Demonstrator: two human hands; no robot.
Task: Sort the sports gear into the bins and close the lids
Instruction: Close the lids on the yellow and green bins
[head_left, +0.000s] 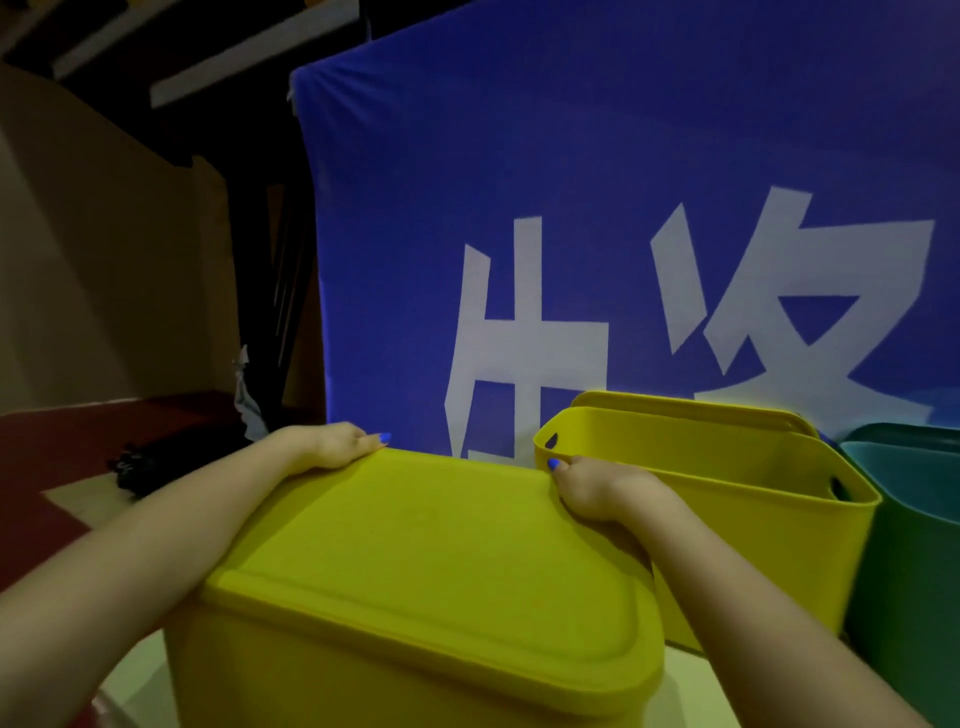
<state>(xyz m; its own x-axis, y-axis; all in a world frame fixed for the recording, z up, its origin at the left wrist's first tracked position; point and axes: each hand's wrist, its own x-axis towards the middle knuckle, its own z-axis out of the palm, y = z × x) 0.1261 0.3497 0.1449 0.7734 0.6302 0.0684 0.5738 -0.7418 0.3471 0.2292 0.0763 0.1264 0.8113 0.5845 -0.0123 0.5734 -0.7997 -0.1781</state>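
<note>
The yellow lid (431, 551) lies on the near yellow bin (363, 691); the left hand (332, 447) presses its far-left corner, fingers flat; the right hand (592, 491) grips its far-right edge; uneven pressure could leave a corner unseated, or shove against the open yellow bin (753, 525) just right.

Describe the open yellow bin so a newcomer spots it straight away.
Find the big blue banner with white characters. Below it stands the open yellow plastic bin, between a lidded yellow bin and a green bin. It alone is yellow and lidless.
</note>
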